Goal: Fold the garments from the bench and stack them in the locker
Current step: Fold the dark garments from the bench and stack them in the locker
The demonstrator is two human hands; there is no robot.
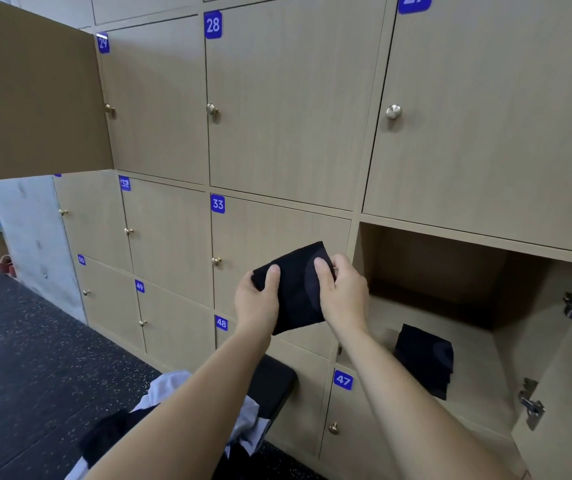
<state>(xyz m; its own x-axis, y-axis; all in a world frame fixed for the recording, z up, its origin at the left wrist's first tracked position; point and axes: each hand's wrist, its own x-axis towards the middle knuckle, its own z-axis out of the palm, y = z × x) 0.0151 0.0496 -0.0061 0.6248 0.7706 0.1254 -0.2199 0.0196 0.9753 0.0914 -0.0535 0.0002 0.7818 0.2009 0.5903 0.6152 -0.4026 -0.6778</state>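
A small folded black garment (296, 289) is held up in front of locker 33. My left hand (258, 303) grips its left edge and my right hand (343, 292) grips its right edge, thumbs on top. To the right is the open locker (430, 268), and another folded black garment (425, 358) lies on its floor near the front. Below my arms, the black bench (274, 379) carries a heap of loose white garments (173, 386) and black garments (111, 434).
Closed wooden lockers numbered 28, 29, 32, 33, 47, 48 and 49 fill the wall. The open locker's door (568, 393) with metal hinges swings out at the right. Another open door (31, 95) juts out at upper left. Dark speckled floor (25, 358) lies at left.
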